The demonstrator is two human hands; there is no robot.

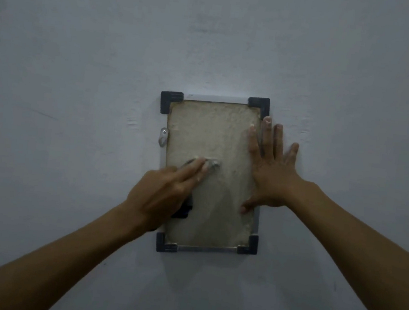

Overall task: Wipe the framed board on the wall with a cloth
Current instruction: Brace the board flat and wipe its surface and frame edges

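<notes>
Framed board (213, 135) on wall; right hand (269, 176) splayed flat bracing its edge, left hand (161, 195) pressing small cloth (210, 164) under fingertips mid-board. Board looks light, stiff; cloth soft

My only view was head-worn, facing the wall (81, 66) squarely. It sat close, probably within arm's reach, in dim light.

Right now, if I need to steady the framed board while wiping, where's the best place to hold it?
Brace the framed board at its right edge, coming in from the right, as the right hand does: palm flat, fingers spread across frame and wall. The board hangs flat against the wall, so pressing probably works better than gripping. That leaves the face free for the left hand and its cloth.
</notes>
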